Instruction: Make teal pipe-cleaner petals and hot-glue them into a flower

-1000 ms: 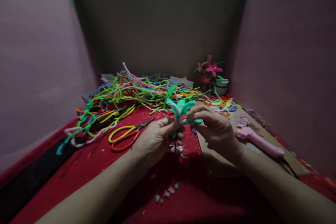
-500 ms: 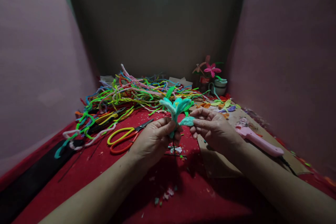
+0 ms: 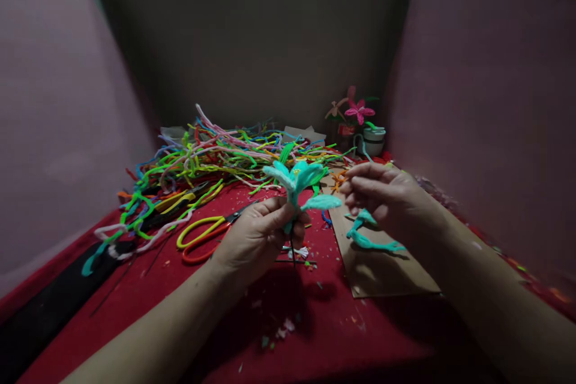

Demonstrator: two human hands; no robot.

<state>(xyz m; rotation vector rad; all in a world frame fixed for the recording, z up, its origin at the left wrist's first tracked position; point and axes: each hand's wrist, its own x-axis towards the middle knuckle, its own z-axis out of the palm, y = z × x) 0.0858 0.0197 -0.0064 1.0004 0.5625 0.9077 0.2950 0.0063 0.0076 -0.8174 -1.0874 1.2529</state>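
My left hand (image 3: 270,227) is closed round the base of a turquoise pipe-cleaner flower (image 3: 293,179), pinching it between thumb and fingers. The flower stands upright, with yellow bits at its centre and a dark wire stem below the hand. One turquoise petal (image 3: 323,202) sticks out sideways to the right. Just right of that petal's tip, my right hand (image 3: 378,192) hovers with fingers loosely extended and nothing visible in them. Below it, more turquoise pipe-cleaner pieces (image 3: 371,243) lie on a cardboard sheet (image 3: 387,279).
A tangled heap of coloured pipe cleaners (image 3: 225,153) spreads across the back. Scissors (image 3: 204,237) with yellow and red handles lie left of my left hand, near yellow-handled pliers (image 3: 180,199). Pink flowers (image 3: 360,111) and a small pot (image 3: 373,141) stand back right. Scraps dot the red cloth (image 3: 324,336).
My right hand has let go of the sideways petal and moved off to the right. The turquoise pieces on the cardboard now show. The view has shifted slightly.
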